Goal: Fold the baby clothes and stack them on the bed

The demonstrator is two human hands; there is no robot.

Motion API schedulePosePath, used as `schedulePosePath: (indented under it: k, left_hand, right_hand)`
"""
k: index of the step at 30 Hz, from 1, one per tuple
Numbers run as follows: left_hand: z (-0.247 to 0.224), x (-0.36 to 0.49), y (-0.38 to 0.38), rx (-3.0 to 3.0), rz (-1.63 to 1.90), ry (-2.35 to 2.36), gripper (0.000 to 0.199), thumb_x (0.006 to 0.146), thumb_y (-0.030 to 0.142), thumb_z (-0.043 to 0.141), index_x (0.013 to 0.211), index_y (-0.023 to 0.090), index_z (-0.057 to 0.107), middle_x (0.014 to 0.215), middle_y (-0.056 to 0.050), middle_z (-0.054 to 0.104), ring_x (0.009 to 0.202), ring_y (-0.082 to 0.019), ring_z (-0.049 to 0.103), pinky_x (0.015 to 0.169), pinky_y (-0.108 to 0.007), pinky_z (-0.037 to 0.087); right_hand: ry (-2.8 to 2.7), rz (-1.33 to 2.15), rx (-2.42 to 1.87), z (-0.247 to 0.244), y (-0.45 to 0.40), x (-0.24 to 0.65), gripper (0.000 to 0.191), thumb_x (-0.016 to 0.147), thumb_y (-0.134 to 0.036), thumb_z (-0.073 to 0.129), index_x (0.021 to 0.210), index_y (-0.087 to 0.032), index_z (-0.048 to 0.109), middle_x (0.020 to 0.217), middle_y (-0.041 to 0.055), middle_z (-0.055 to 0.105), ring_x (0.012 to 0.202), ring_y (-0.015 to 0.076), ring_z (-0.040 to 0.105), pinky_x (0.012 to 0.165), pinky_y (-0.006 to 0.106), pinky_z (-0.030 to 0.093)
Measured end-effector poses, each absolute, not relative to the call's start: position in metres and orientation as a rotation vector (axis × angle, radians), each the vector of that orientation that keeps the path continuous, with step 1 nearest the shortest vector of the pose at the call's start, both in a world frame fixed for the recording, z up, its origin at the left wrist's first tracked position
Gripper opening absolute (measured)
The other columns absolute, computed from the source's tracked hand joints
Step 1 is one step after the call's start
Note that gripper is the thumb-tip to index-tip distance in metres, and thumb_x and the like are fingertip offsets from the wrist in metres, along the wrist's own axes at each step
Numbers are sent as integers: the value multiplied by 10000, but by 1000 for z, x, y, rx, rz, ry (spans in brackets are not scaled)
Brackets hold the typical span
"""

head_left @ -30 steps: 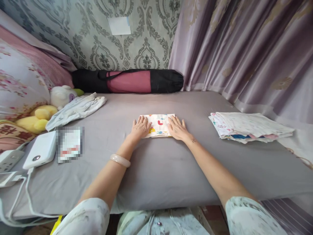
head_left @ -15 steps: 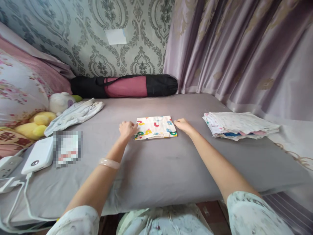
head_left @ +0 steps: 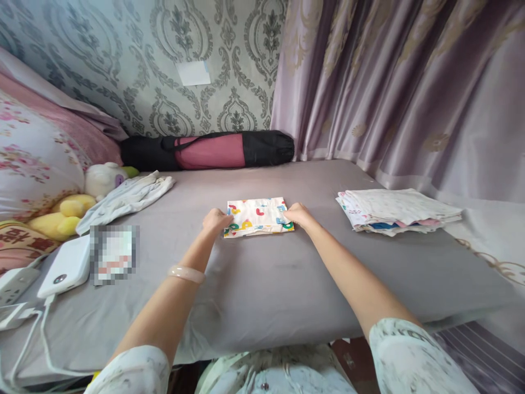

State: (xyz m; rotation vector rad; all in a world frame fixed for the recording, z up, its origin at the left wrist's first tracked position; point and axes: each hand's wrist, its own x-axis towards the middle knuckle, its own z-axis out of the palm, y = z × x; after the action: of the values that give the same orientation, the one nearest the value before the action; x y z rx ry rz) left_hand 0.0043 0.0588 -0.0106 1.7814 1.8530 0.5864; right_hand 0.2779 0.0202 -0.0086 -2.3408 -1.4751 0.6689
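Observation:
A folded white cloth (head_left: pixel 258 214) printed with colourful shapes lies flat on the grey bed sheet (head_left: pixel 270 284) in front of me. My left hand (head_left: pixel 216 220) is closed on its left edge, thumb on top. At the opposite edge, my right hand (head_left: pixel 300 214) pinches the cloth's right side. The fingers under the cloth are hidden on both hands. A pale bangle (head_left: pixel 186 274) circles my left wrist.
To the right sits a stack of folded cloths (head_left: pixel 400 210). At left are a crumpled pale garment (head_left: pixel 127 197), plush toys (head_left: pixel 74 213), a white power bank (head_left: pixel 65 266) with cables, and a blurred packet (head_left: pixel 114 254). A black and pink rolled bag (head_left: pixel 209 150) lies along the wall.
My right hand has moved left, from beside the cloth onto its right edge. My left hand has closed on the left edge. The view has shifted slightly.

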Motion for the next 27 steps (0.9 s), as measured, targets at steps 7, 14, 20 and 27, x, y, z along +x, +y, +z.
schedulePosePath:
  k: [7,14,20,27]
  left_hand:
    - [3,6,62,1289,643,1778,329,618,372,786,528,173,539,367,25,428,413,-126,464,419,-228,301]
    - [-11,0,70,1201,609,1683,305,665,272,748,507,177,505,364,50,395,341,-66,328,379,-202,231]
    - [-10,0,68,1198,607,1677,255,644,250,756,530,168,543,370,50,405,352,-67,342,386,-196,228]
    - [-2,-8,64,1134,634,1599,327,590,310,801,510,179,511,403,37,441,375,-78,374,395,-203,259]
  right_hand:
    - [-1071,1050,-2160,7,22,279,331,857,-377,622,619,-187,491,444,-54,414,394,64,365,371,175,255]
    - [-964,1273,-2117,22,26,276,297,800,-206,671,587,-183,466,421,-81,370,334,27,213,326,153,116]
    - [-1005,1245,-1968,17,21,270,167,728,-82,666,614,-160,571,441,-45,509,411,82,478,380,162,331]
    - [-846,1313,-1811,13,16,274,122,882,-235,562,789,-158,579,582,-12,622,515,104,592,525,205,513]
